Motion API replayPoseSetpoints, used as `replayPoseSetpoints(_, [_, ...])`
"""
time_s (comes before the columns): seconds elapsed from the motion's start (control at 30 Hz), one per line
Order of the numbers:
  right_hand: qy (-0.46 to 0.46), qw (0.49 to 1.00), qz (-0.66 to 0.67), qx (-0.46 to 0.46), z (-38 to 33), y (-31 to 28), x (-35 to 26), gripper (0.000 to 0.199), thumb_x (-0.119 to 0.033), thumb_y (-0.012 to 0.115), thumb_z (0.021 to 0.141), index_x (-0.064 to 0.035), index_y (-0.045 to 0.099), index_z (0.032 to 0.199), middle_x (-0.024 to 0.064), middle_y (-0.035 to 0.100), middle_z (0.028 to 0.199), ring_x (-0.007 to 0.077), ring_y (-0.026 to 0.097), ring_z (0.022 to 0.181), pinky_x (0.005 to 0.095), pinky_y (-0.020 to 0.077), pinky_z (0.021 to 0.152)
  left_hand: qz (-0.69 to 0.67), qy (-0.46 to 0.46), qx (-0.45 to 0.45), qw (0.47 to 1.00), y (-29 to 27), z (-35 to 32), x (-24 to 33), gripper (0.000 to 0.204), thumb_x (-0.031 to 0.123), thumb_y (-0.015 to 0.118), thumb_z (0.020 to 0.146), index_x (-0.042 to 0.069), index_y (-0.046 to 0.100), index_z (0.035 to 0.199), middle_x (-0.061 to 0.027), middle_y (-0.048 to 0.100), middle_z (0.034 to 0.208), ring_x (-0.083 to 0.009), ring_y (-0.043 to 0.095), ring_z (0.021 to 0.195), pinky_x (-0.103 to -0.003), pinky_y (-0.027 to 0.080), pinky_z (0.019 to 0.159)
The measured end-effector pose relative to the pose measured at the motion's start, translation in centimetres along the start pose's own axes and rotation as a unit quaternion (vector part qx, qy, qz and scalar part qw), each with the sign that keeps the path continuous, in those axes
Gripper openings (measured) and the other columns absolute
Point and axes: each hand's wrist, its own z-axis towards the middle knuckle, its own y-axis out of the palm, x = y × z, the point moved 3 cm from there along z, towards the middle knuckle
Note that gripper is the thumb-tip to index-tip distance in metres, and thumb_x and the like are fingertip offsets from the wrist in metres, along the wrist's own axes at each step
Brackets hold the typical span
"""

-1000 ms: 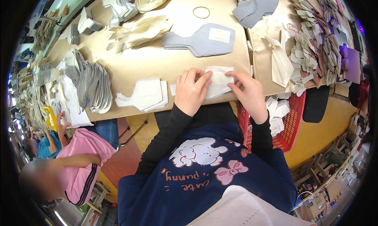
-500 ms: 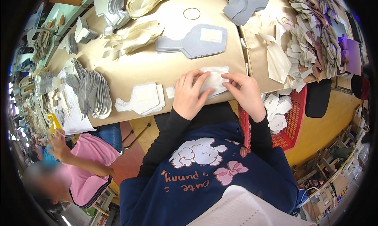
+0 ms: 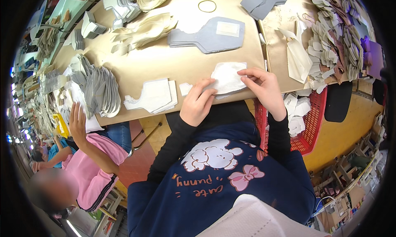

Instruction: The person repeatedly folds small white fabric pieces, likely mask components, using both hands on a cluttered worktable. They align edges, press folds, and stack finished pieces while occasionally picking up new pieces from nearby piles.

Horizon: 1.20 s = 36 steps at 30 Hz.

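The left hand (image 3: 198, 103) and right hand (image 3: 265, 88), fingers narrow, touch opposite sides of a white cut-out panel (image 3: 229, 77) near the table's (image 3: 189, 63) front edge; I cannot tell if they pinch. Uneven pulling could crease or skew this thin, limp-looking sheet. Beyond lie smooth, grey paddle-shaped panels (image 3: 202, 41), stacked flat.

Bright glare on the tabletop (image 3: 189, 10), strong fisheye curvature, black corners.

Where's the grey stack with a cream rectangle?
Head view, upper middle: the grey stack lies on the table, right of a cream stack, beyond the white piece at the right hand.
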Motion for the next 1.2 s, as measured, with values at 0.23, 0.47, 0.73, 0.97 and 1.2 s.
replayPoseSetpoints(0.23, [-0.052, 0.992, -0.108, 0.024, -0.5, 0.1, -0.1, 0.021, -0.002, 0.067, 0.090, -0.0003, 0.073, 0.110, 0.0099, 0.069, 0.089, 0.0151, 0.062, 0.075, 0.0276, 0.0497, 0.071, 0.002, 0.063, 0.010, 0.998, -0.2, 0.0, -0.4, 0.023, -0.008, 0.073, 0.076, -0.001, 0.068, 0.096, -0.0110, 0.069, 0.108, -0.0327, 0.066, 0.106, -0.044, 0.054, 0.097])
replayPoseSetpoints(0.47, [-0.080, 0.985, -0.149, 0.023, -0.8, 0.4, -0.8, 0.021, 0.000, 0.070, 0.086, -0.0011, 0.073, 0.107, 0.0103, 0.064, 0.082, 0.0178, 0.059, 0.070, 0.0308, 0.0488, 0.067, 0.001, 0.081, -0.002, 0.997, -0.2, -0.3, -0.8, 0.024, -0.006, 0.075, 0.076, -0.001, 0.069, 0.098, -0.0113, 0.069, 0.111, -0.0323, 0.065, 0.109, -0.044, 0.052, 0.099])
replayPoseSetpoints(0.73, [-0.099, 0.981, -0.169, 0.020, -0.9, 0.8, -0.6, 0.025, 0.002, 0.072, 0.082, -0.0016, 0.073, 0.107, 0.0080, 0.058, 0.077, 0.0172, 0.057, 0.068, 0.0302, 0.0480, 0.065, -0.003, 0.085, -0.034, 0.996, -0.4, -0.5, -1.0, 0.022, -0.004, 0.074, 0.078, 0.000, 0.070, 0.100, -0.0114, 0.067, 0.117, -0.0319, 0.064, 0.115, -0.046, 0.051, 0.102])
replayPoseSetpoints(0.97, [-0.120, 0.974, -0.191, 0.022, -0.8, 0.9, -0.5, 0.026, 0.003, 0.071, 0.083, -0.0018, 0.071, 0.109, 0.0080, 0.057, 0.079, 0.0180, 0.056, 0.066, 0.0312, 0.0479, 0.064, 0.000, 0.084, -0.084, 0.993, -1.3, 0.0, -0.6, 0.018, 0.008, 0.078, 0.081, 0.002, 0.070, 0.096, -0.0101, 0.067, 0.116, -0.0299, 0.063, 0.115, -0.047, 0.049, 0.101])
replayPoseSetpoints(1.2, [-0.130, 0.962, -0.235, 0.058, -1.2, 1.5, -0.6, 0.028, 0.001, 0.072, 0.082, -0.0043, 0.071, 0.110, 0.0095, 0.059, 0.080, 0.0183, 0.056, 0.065, 0.0319, 0.0475, 0.063, 0.114, 0.029, -0.040, 0.992, 0.3, 1.1, 0.6, 0.019, 0.021, 0.078, 0.083, 0.007, 0.068, 0.093, -0.0045, 0.065, 0.109, -0.0242, 0.061, 0.109, -0.044, 0.039, 0.104])
